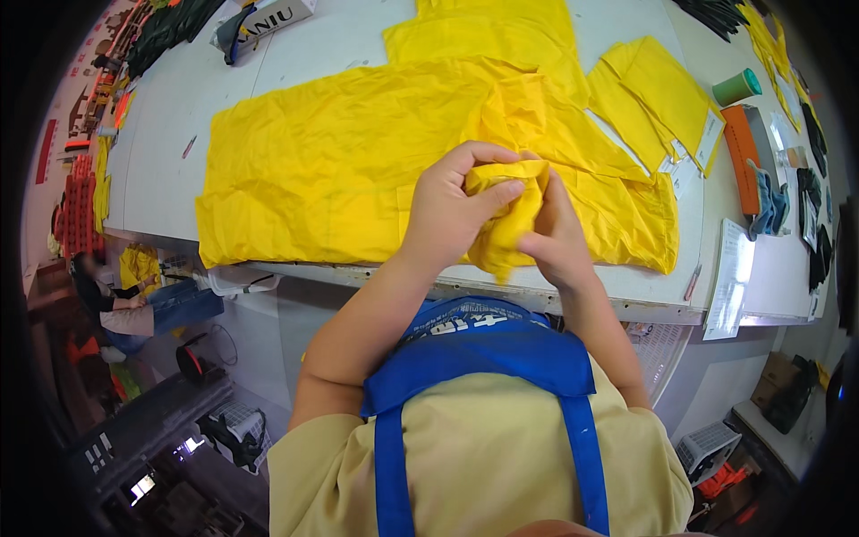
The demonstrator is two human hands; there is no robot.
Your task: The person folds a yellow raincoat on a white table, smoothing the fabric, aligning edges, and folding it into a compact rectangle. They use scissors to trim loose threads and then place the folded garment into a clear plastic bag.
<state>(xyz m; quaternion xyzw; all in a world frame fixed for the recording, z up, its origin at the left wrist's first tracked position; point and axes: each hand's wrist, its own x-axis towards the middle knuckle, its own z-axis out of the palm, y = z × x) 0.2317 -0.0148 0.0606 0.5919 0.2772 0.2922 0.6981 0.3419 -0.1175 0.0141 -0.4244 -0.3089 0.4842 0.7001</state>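
A large yellow garment [313,170] of thin, creased fabric lies spread along the near side of the white table. Near its right half, my left hand [461,201] and my right hand [559,228] lift a bunched part of it between them. The fingers of the left hand curl over the top of the bunch, its thumb pressed on the front. On the other side, the right hand pinches the cloth, thumb low and fingers behind. What lies inside the folds is hidden.
More yellow fabric [492,31] lies beyond. Folded yellow pieces [649,98], a green thread spool [735,87] and an orange-grey box [747,152] are at the right. Small snips [692,282] lie near the front edge, a paper sheet [729,277] beside them. Another person [125,309] sits far left.
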